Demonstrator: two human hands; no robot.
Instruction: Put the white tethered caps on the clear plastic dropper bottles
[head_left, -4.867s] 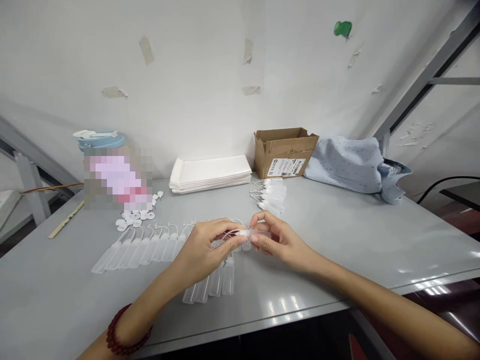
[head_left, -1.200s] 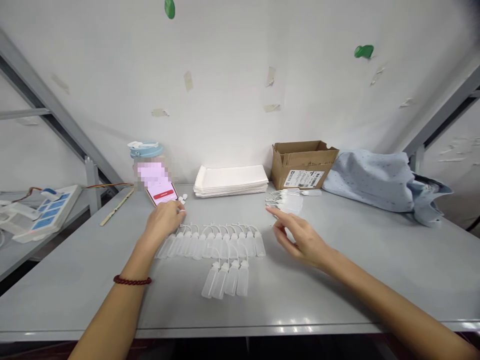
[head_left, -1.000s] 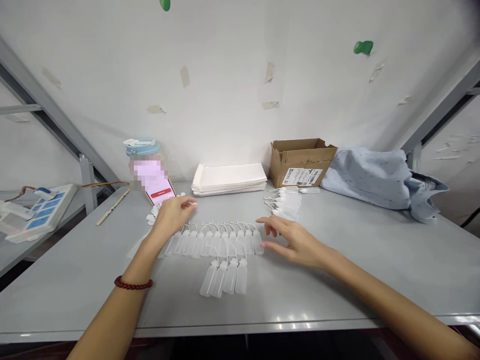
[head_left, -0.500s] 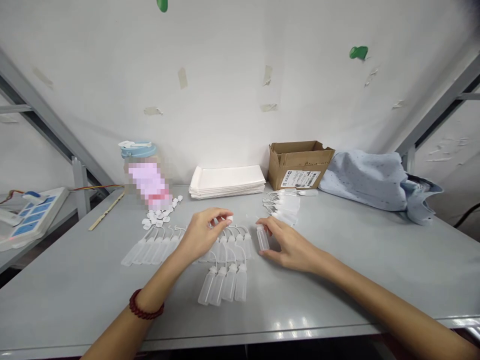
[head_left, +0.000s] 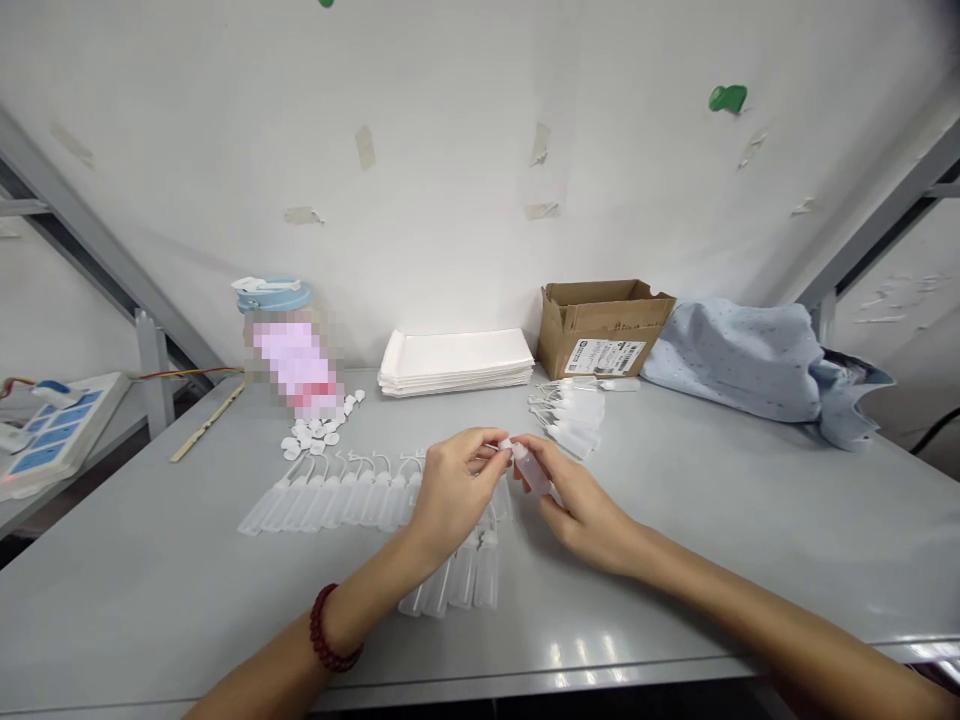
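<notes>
My left hand [head_left: 461, 485] pinches a small white cap [head_left: 505, 444] at the mouth of a translucent plastic bottle [head_left: 532, 473]. That bottle is held tilted in the fingers of my right hand [head_left: 585, 500]. Under and left of my left hand, a row of similar bottles with looped straps [head_left: 330, 500] lies on the grey table [head_left: 637, 620]. Several more bottles [head_left: 463, 578] lie nearer the front, partly covered by my left forearm. Loose white caps [head_left: 313, 436] are piled at the left.
A stack of white trays or sheets [head_left: 457, 360] stands by the wall, beside a cardboard box [head_left: 604, 330]. More bottles [head_left: 574, 415] lie before the box. Blue cloth [head_left: 735, 355] is at right, a power strip [head_left: 67, 430] at left.
My left hand has moved right with the cap, up to the bottle's mouth. In my right hand the bottle has tilted. The two hands are now together.
</notes>
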